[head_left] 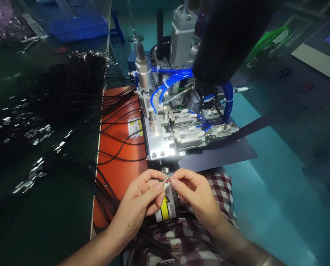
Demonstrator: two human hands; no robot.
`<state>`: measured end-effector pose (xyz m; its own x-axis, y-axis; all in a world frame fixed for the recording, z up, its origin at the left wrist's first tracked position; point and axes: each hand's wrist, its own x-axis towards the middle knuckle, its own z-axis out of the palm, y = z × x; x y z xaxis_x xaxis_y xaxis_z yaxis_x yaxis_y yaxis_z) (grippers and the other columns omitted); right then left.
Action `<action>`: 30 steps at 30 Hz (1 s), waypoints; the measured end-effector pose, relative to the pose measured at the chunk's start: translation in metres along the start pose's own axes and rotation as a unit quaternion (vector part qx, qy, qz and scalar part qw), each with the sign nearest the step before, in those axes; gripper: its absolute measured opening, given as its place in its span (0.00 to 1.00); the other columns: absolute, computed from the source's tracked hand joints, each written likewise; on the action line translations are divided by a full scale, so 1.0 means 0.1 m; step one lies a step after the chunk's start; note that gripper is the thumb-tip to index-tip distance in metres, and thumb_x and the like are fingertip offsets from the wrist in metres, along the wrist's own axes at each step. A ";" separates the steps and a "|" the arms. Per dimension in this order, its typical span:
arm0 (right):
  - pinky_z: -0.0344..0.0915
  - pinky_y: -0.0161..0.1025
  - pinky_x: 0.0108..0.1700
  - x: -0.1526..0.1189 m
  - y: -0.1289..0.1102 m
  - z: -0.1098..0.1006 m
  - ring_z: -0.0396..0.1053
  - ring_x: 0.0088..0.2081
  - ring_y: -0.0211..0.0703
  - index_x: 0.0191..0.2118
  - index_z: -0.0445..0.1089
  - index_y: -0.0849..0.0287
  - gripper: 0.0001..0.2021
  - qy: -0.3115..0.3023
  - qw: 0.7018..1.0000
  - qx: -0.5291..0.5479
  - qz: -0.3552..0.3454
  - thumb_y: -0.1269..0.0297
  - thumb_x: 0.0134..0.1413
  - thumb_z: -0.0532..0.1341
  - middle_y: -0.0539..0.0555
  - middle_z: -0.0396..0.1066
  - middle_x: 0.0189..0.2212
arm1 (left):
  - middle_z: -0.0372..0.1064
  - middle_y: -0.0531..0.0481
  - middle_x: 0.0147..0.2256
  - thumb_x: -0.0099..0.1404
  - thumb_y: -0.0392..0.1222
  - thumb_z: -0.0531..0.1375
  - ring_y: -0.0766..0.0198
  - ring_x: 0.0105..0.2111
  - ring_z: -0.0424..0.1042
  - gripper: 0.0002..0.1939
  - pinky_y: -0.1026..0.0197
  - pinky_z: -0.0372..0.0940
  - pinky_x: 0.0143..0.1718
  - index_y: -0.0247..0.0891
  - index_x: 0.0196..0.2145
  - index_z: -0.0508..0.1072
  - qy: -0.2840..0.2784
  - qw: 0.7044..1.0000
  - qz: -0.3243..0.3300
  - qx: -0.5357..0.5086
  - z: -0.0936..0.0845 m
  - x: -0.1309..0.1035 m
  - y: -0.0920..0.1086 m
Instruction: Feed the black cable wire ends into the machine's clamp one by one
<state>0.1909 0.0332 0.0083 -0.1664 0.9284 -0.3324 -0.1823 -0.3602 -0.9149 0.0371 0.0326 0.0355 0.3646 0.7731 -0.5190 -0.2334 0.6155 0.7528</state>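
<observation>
Thin coloured wires (pixel 167 180), among them red, whitish and blue ones, stick out between my two hands. My left hand (pixel 142 194) is closed in a pinch on the cable these wires come from; most of that cable is hidden by the fingers. From the right, my right hand (pixel 194 188) pinches the wire ends between thumb and forefinger. Just beyond the fingertips stands a metal machine (pixel 159 142) with blue air tubes (pixel 176 75). Below the hands a label with a yellow arrow (pixel 165 208) shows.
Black cables (pixel 120 129) run across an orange plate (pixel 115 162) into the machine's left side. A large heap of black cables (pixel 70 81) with shiny ends lies on the dark table at left. A blue tray (pixel 77 27) stands behind it. More cables with bared wires (pixel 174 251) lie on the checked cloth of my lap.
</observation>
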 end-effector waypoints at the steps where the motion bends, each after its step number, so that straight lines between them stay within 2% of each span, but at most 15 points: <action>1: 0.52 0.30 0.21 0.00 0.00 0.01 0.53 0.19 0.30 0.28 0.69 0.61 0.07 -0.002 1.000 -0.002 0.003 0.63 0.49 0.63 0.46 0.62 0.20 | 0.57 0.58 0.19 0.65 0.39 0.53 0.76 0.16 0.47 0.05 0.67 0.38 0.17 0.36 0.39 0.64 0.000 1.000 0.000 0.004 0.00 0.00 0.00; 5: 0.53 0.32 0.22 -0.05 0.01 0.05 0.54 0.21 0.32 0.26 0.67 0.61 0.07 0.002 0.999 -0.036 -0.010 0.63 0.50 0.62 0.47 0.61 0.22 | 0.56 0.59 0.19 0.65 0.43 0.54 0.75 0.16 0.47 0.08 0.69 0.41 0.17 0.38 0.41 0.65 0.017 0.999 0.020 0.041 0.01 -0.03 -0.03; 10: 0.54 0.33 0.24 -0.11 0.01 0.11 0.54 0.22 0.33 0.26 0.65 0.61 0.08 0.004 0.999 -0.052 -0.015 0.63 0.52 0.60 0.48 0.60 0.23 | 0.60 0.56 0.22 0.64 0.44 0.57 0.74 0.19 0.52 0.11 0.70 0.46 0.18 0.39 0.43 0.66 0.054 0.991 0.058 0.104 0.03 -0.05 -0.05; 13: 0.54 0.33 0.25 -0.12 0.00 0.10 0.55 0.23 0.34 0.25 0.65 0.61 0.08 -0.001 0.998 -0.066 -0.022 0.64 0.52 0.59 0.48 0.60 0.23 | 0.54 0.60 0.17 0.63 0.45 0.58 0.75 0.16 0.49 0.11 0.69 0.45 0.17 0.38 0.41 0.67 0.059 0.991 0.043 0.109 0.03 -0.04 -0.06; 16: 0.55 0.34 0.27 -0.12 0.00 0.08 0.56 0.25 0.34 0.25 0.65 0.61 0.07 -0.004 0.995 -0.094 -0.043 0.66 0.52 0.59 0.48 0.60 0.24 | 0.48 0.62 0.14 0.62 0.46 0.58 0.75 0.14 0.47 0.09 0.69 0.42 0.17 0.37 0.34 0.68 0.079 0.990 0.040 0.109 0.03 -0.03 -0.07; 19: 0.55 0.34 0.27 -0.12 0.00 0.07 0.56 0.25 0.34 0.25 0.65 0.61 0.07 -0.009 0.993 -0.105 -0.045 0.67 0.52 0.59 0.48 0.60 0.24 | 0.46 0.62 0.14 0.63 0.47 0.58 0.75 0.15 0.44 0.10 0.68 0.39 0.17 0.37 0.31 0.67 0.083 0.992 0.029 0.096 0.03 -0.03 -0.08; 23: 0.54 0.33 0.26 -0.13 0.00 0.08 0.54 0.23 0.33 0.25 0.65 0.61 0.08 -0.001 0.996 -0.082 -0.020 0.65 0.52 0.59 0.47 0.58 0.23 | 0.45 0.62 0.15 0.62 0.48 0.59 0.74 0.16 0.43 0.11 0.67 0.39 0.18 0.37 0.36 0.68 0.053 0.994 -0.011 0.093 0.01 -0.01 -0.05; 26: 0.54 0.32 0.25 -0.12 0.00 0.06 0.54 0.23 0.33 0.25 0.66 0.61 0.09 0.006 0.997 -0.076 -0.019 0.63 0.51 0.60 0.47 0.59 0.22 | 0.45 0.62 0.15 0.60 0.48 0.60 0.74 0.17 0.42 0.12 0.67 0.40 0.18 0.36 0.35 0.68 0.045 0.994 -0.032 0.092 -0.01 0.01 -0.03; 30: 0.55 0.33 0.25 -0.07 -0.03 -0.06 0.55 0.22 0.33 0.25 0.66 0.61 0.10 -0.025 0.997 -0.076 -0.018 0.62 0.53 0.59 0.47 0.59 0.20 | 0.45 0.63 0.14 0.60 0.48 0.60 0.75 0.16 0.42 0.12 0.67 0.40 0.18 0.36 0.30 0.66 0.046 0.995 -0.038 0.081 -0.03 0.01 -0.02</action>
<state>0.1988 0.0287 0.0118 -0.2106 0.9336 -0.2900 -0.0404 -0.3047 -0.9516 0.0358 0.0326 0.0320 0.2909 0.7401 -0.6063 -0.0574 0.6461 0.7611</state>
